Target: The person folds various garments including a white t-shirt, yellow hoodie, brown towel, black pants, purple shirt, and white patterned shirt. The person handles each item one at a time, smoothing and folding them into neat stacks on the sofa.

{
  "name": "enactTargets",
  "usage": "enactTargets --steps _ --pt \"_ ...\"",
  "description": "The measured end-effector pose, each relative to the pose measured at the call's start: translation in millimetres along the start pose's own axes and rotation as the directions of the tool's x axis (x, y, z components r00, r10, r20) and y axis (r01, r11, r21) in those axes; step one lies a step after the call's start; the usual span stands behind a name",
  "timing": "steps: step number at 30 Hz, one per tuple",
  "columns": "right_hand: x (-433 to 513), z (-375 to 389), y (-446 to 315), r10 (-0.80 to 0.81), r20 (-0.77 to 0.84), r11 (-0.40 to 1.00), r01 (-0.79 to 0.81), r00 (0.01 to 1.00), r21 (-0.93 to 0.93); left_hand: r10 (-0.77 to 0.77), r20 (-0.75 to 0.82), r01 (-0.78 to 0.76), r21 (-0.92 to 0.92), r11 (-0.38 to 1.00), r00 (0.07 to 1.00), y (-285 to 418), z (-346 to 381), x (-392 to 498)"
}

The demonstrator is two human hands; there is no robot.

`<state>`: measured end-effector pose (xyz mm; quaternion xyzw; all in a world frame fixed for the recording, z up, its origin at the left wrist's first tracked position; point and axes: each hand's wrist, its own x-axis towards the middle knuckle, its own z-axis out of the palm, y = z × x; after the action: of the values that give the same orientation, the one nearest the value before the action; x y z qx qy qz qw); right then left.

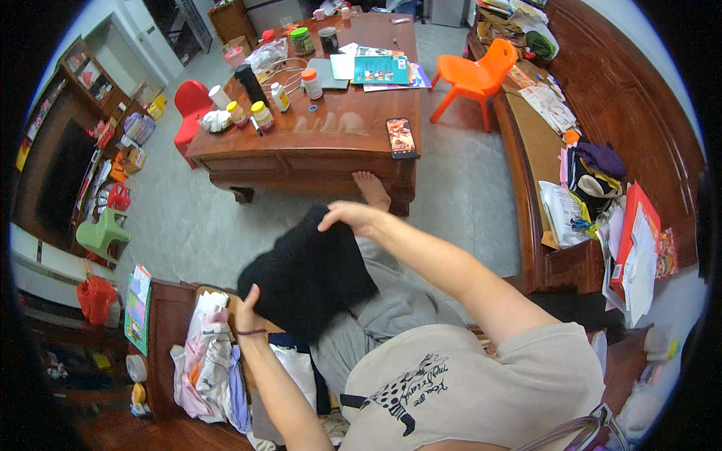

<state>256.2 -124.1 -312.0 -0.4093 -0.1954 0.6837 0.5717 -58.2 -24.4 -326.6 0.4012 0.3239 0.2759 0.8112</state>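
Note:
A black piece of cloth, seemingly a garment [310,276], is stretched between both hands above my lap. My left hand [248,313], with a dark band at the wrist, grips its lower left edge, thumb on top. At its upper corner my right hand [350,217] pinches the fabric between thumb and fingers. Grey trousers [395,293] cover my legs beneath the cloth. Beside my left forearm lie a pile of pink, white and lilac clothes [208,361] and a white folded cloth [296,369].
Ahead stands a wooden table [338,141] with a phone [401,138], bottles [262,115], and books [381,69]. A bare foot [369,186] rests against its front. To the right are an orange chair [471,70] and a wooden bench [522,158] bearing clothes [598,169].

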Motion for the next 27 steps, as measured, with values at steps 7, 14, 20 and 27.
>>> enactTargets --steps 7,14,20,27 --pt "-68.3 14.3 -47.4 -0.096 0.336 0.776 0.281 0.937 -0.564 0.268 0.108 -0.285 0.503 0.816 0.957 35.5 31.9 -63.8" --pt "-138.8 -41.7 70.7 0.329 0.177 0.587 -0.053 0.928 -0.808 -0.079 0.051 -0.011 0.894 0.447 0.996 -135.8 16.4 -152.9" --pt "-134.6 -69.1 101.5 0.195 -0.237 0.676 -0.305 0.952 -0.671 -0.008 -0.266 0.144 0.497 0.856 0.964 -175.1 16.5 -174.9" --pt "-61.9 -6.5 99.6 -0.057 -0.341 0.619 -0.235 0.938 -0.749 0.184 -0.404 0.090 0.571 0.816 0.896 -130.9 34.4 -54.7"
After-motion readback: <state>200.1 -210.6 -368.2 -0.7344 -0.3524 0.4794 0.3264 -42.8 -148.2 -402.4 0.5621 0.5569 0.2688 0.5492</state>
